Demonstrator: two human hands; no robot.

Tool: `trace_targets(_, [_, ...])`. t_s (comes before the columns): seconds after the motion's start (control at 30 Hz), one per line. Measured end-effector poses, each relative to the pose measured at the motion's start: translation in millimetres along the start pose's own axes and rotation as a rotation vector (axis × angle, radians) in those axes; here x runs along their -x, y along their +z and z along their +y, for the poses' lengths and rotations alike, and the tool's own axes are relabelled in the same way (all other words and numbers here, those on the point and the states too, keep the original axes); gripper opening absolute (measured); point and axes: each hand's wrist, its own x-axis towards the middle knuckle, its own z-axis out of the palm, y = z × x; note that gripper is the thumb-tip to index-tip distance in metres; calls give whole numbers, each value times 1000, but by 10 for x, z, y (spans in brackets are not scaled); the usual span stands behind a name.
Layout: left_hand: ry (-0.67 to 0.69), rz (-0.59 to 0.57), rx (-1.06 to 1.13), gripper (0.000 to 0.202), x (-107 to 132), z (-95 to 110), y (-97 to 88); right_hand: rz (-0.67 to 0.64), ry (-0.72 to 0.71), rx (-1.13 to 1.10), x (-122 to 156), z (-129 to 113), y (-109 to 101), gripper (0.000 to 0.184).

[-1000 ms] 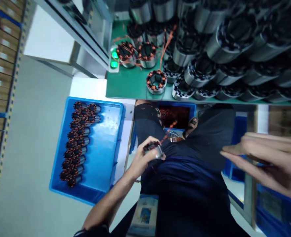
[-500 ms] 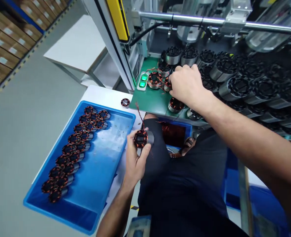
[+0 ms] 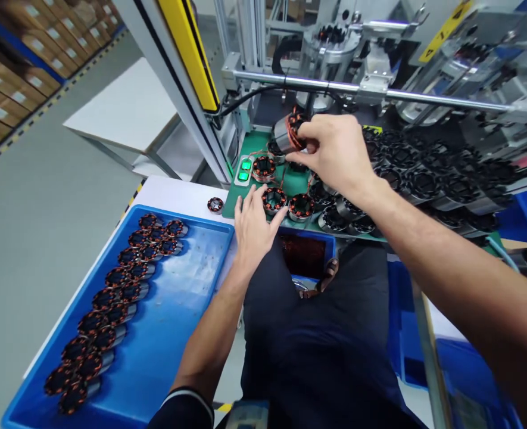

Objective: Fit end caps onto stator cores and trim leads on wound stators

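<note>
My right hand (image 3: 334,152) grips a motor stator (image 3: 285,134) by its side, tilted and raised above the green worktop (image 3: 254,141). Orange-red wire is looped round the stator's end. Lower on the worktop, a wound stator (image 3: 274,199) stands beside my left hand (image 3: 256,229). The left fingers are stretched out and spread next to it; whether they touch it I cannot tell. Another wound stator (image 3: 301,206) stands just to the right, and one (image 3: 264,169) sits behind, near two lit green buttons (image 3: 244,170).
Several stators with black ends (image 3: 424,185) crowd the worktop's right side. On the left, a blue tray (image 3: 165,310) holds rows of wound stators. A small stator (image 3: 215,205) lies on the white table (image 3: 169,196). A metal bar (image 3: 299,83) crosses in front of the machine.
My left hand has moved from above my lap up to the worktop, where its stator now stands. My right hand has lifted a stator off the worktop. The view has tilted up.
</note>
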Motion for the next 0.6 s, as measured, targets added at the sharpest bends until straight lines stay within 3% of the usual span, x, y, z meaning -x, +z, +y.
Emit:
trace_targets(0.17, [51,-12,-30,72,62,-53,-70,7,150,-351,-21,143,74,46])
trace_targets(0.27, [48,-24,-15,71,60,-72,-83,92,140,-615,-34,111,34,45])
trace_targets(0.37, [24,-49,-1,70,25,-87,-78,268,104,-771,74,-80,-158,33])
trace_targets(0.43, [-3,-42,74,75,30,-63,-136,334,84,-760,288,-245,-371,26])
trace_targets(0.5, [-49,59,195,80,104,21,-286,246,26,-641,633,-393,-597,26])
trace_targets(0.53, [-68,112,275,77,175,90,-392,127,-17,-544,843,-453,-690,27])
trace_targets(0.6, [-95,72,506,64,381,276,-632,-85,-224,-390,1291,-539,-793,35])
